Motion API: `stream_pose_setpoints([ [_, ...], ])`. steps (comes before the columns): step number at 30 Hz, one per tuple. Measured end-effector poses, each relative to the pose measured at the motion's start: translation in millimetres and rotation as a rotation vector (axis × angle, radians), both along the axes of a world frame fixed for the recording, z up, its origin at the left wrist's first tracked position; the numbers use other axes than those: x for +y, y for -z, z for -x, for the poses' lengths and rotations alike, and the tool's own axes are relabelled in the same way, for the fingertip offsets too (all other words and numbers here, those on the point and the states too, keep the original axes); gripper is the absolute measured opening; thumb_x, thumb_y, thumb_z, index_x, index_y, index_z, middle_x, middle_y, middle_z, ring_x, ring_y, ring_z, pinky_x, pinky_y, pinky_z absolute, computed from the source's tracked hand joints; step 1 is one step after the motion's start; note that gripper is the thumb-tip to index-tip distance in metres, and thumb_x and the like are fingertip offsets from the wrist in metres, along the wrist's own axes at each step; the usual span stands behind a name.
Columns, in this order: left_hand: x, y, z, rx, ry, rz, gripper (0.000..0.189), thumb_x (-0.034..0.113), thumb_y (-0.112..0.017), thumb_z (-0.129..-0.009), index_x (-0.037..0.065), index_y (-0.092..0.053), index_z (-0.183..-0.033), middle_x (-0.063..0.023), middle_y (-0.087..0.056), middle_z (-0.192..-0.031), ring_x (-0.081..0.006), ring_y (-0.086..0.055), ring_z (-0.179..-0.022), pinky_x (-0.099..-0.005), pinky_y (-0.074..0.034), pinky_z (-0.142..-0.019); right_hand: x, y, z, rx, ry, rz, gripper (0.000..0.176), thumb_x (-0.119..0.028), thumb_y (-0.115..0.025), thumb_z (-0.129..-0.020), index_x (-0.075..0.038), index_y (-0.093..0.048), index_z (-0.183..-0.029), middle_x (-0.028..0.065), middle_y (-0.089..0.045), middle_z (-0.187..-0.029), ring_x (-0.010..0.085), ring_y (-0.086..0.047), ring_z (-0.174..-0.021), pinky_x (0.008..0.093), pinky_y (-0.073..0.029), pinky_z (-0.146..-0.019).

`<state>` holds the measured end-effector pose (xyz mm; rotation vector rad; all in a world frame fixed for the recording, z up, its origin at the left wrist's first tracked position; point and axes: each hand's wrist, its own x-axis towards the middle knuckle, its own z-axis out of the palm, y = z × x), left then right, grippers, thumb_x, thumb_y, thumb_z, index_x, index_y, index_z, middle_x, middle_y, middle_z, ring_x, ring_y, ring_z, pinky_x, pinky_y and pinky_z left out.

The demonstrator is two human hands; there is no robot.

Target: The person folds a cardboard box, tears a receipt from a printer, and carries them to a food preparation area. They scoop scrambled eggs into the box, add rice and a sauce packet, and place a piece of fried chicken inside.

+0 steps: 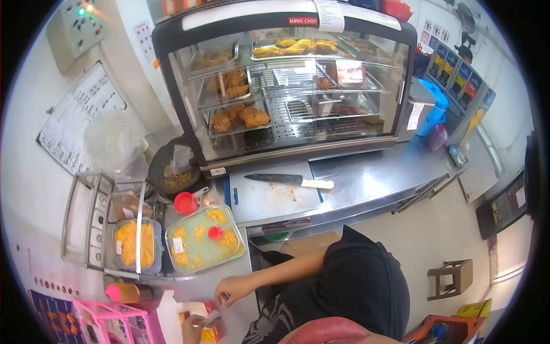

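At the bottom of the view, my right hand (234, 289) is closed, with its fingertips pinched together. My left hand (192, 331) is closed too, lower down and partly cut off by the frame edge. Between the two hands is a small pale, thin piece (213, 317), blurred; I cannot tell what it is. Under them lies a red and yellow printed box or wrapper (207, 333) with white flaps. Nearby on the counter stands a clear tub (236, 259) with pieces of yellow food and a red cup (215, 233) inside.
A glass display warmer (298, 143) holds trays of fried food. Before it, a knife (286, 180) lies on a white cutting board (258, 207). Left are another food tub (137, 246), a red cup (185, 203), an orange bottle (129, 293) and a pink rack (112, 321).
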<state>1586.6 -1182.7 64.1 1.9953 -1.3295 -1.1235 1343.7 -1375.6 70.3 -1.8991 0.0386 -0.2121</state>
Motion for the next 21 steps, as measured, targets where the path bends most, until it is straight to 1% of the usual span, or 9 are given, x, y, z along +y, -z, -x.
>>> stream_pose_setpoints([
  [1,14,-7,2,-0.054,-0.1,0.011,0.01,0.007,-0.061,-0.077,-0.002,-0.061,-0.082,-0.0087,-0.064,-0.08,-0.015,-0.06,-0.075,-0.0268,-0.047,-0.064,5,-1,5,0.018,-0.013,-0.033,0.02,-0.019,-0.072,-0.066,-0.006,-0.066,-0.08,0.0081,-0.063,-0.065,0.0184,-0.061,-0.057,0.032,-0.045,-0.053],
  [3,35,-30,6,-0.244,-0.257,0.183,0.008,0.006,-0.057,-0.079,-0.001,-0.057,-0.083,-0.0071,-0.06,-0.08,-0.015,-0.057,-0.075,-0.025,-0.044,-0.064,11,0,11,0.049,-0.051,0.021,0.021,-0.02,-0.07,-0.069,-0.007,-0.064,-0.085,0.0081,-0.062,-0.068,0.0204,-0.061,-0.061,0.0334,-0.045,-0.056],
  [5,62,3,-25,-0.344,-0.481,0.417,0.01,0.007,-0.055,-0.082,-0.001,-0.054,-0.089,-0.006,-0.057,-0.078,-0.0166,-0.055,-0.074,-0.0248,-0.042,-0.065,19,3,12,0.071,-0.075,0.058,0.022,-0.02,-0.068,-0.071,-0.007,-0.064,-0.087,0.0082,-0.062,-0.069,0.0213,-0.061,-0.063,0.034,-0.045,-0.057],
  [6,62,-4,-13,-0.367,-0.616,0.49,0.013,0.008,-0.053,-0.086,-0.001,-0.051,-0.094,-0.0078,-0.056,-0.082,-0.0176,-0.056,-0.078,-0.0263,-0.044,-0.068,23,4,11,0.079,-0.08,0.069,0.021,-0.021,-0.068,-0.071,-0.007,-0.064,-0.087,0.0082,-0.062,-0.069,0.0213,-0.061,-0.063,0.0339,-0.045,-0.057],
  [9,68,9,2,-0.357,-0.885,0.634,0.02,0.011,-0.054,-0.088,-0.006,-0.052,-0.097,-0.0158,-0.058,-0.096,-0.0202,-0.058,-0.088,-0.0296,-0.047,-0.079,34,0,6,0.094,-0.087,0.072,0.019,-0.022,-0.068,-0.069,-0.008,-0.066,-0.083,0.008,-0.062,-0.068,0.0214,-0.061,-0.064,0.0351,-0.045,-0.057],
  [10,67,9,11,-0.383,-0.91,0.636,0.021,0.013,-0.052,-0.089,-0.007,-0.052,-0.098,-0.0164,-0.058,-0.096,-0.0228,-0.059,-0.091,-0.032,-0.047,-0.082,37,-3,5,0.098,-0.091,0.07,0.018,-0.022,-0.069,-0.068,-0.009,-0.066,-0.081,0.0079,-0.062,-0.068,0.0215,-0.061,-0.064,0.0357,-0.045,-0.057],
  [13,66,16,27,-0.436,-0.962,0.627,0.021,0.013,-0.052,-0.09,-0.006,-0.051,-0.1,-0.0156,-0.058,-0.096,-0.0234,-0.058,-0.092,-0.0331,-0.048,-0.081,45,-11,2,0.098,-0.154,0.082,0.018,-0.023,-0.067,-0.07,-0.009,-0.066,-0.08,0.0073,-0.063,-0.069,0.0221,-0.061,-0.064,0.0363,-0.045,-0.058],
  [17,75,27,29,-0.381,-0.96,0.643,0.02,0.012,-0.052,-0.089,-0.005,-0.052,-0.101,-0.0138,-0.058,-0.095,-0.0227,-0.058,-0.091,-0.0334,-0.048,-0.081,58,-14,1,0.094,-0.21,0.117,0.017,-0.023,-0.065,-0.072,-0.009,-0.066,-0.083,0.0071,-0.063,-0.068,0.0218,-0.061,-0.064,0.0359,-0.045,-0.058],
  [21,82,6,42,-0.382,-0.933,0.573,0.02,0.012,-0.05,-0.09,-0.005,-0.053,-0.101,-0.0141,-0.059,-0.095,-0.0231,-0.059,-0.092,-0.0332,-0.047,-0.081,69,-15,0,0.112,-0.292,0.139,0.017,-0.022,-0.062,-0.076,-0.01,-0.065,-0.087,0.0075,-0.062,-0.067,0.0213,-0.061,-0.064,0.0348,-0.045,-0.058],
])
